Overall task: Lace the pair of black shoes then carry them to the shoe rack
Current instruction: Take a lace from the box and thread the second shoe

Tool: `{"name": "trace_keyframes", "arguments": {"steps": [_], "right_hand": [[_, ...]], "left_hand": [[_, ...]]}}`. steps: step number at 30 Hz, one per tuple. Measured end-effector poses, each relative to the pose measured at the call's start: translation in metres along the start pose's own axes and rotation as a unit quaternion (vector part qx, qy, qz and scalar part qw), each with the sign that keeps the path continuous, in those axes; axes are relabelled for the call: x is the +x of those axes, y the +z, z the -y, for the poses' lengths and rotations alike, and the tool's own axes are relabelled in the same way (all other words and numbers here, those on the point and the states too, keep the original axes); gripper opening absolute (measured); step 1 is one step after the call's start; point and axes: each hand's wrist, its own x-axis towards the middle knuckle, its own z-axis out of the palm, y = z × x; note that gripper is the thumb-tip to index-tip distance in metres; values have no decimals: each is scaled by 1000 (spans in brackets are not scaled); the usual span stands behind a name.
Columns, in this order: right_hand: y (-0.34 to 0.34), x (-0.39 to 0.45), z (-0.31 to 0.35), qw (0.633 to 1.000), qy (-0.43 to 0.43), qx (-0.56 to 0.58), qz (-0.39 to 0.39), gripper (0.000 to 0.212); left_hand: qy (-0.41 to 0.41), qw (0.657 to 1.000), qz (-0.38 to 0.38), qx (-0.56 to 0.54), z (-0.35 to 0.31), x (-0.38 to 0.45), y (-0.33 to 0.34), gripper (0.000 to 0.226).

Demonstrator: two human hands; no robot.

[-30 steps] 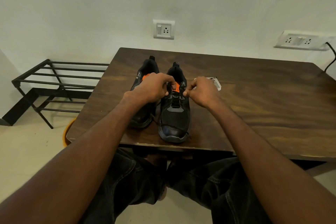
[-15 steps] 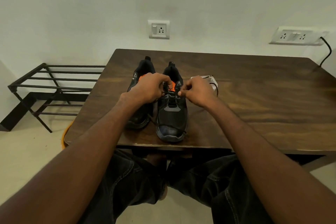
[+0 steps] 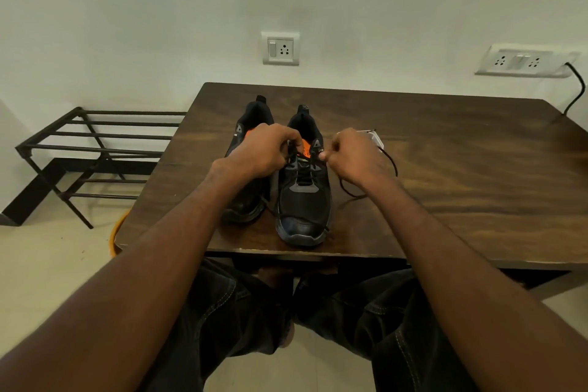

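I see the right hand has drawn outward from the right shoe, pinching the lace, which now trails in a slack loop on the table. The left hand still pinches lace at the upper eyelets. Judgement: lacing is near the top; the left shoe and shoe rack wait.

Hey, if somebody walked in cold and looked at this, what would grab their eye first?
Two hands at the middle of the frame: the left hand and right hand pinch a black lace over the right-side black shoe, whose orange lining shows. Its partner, the left-side shoe, stands beside it near the front edge of the dark wooden table. An empty black metal shoe rack stands on the floor to the left.
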Motion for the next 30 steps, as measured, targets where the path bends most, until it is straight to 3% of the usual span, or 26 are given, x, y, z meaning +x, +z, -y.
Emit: {"name": "trace_keyframes", "arguments": {"steps": [2,4,11,15,18,23,25,27,29,30], "right_hand": [[-5,4,-6,995,49,-43,-78,23],[-9,2,-11,989,67,-87,-94,21],[-1,1,-2,995,-40,56,77,15],[8,7,-5,996,-18,62,60,24],[10,8,-4,994,16,93,60,21],[3,5,0,997,-2,59,56,14],[-10,-2,4,989,7,129,76,5],[-25,-12,12,957,10,262,125,4],[-39,-20,24,922,-37,355,150,13],[-42,-24,29,906,-59,390,153,16]], "left_hand": [[0,1000,7,-8,1,0,-1,33],[-3,1000,9,-8,2,2,-1,34],[3,999,4,-37,3,-1,-1,54],[-17,998,4,-53,6,1,0,59],[-27,998,14,-46,8,3,1,55],[-52,998,14,-23,8,4,3,60],[-49,998,-40,11,8,3,3,61],[-44,993,-106,1,5,5,0,45],[-62,982,-144,-104,-2,6,-4,27],[-74,969,-146,-185,-6,6,-5,30]]}}
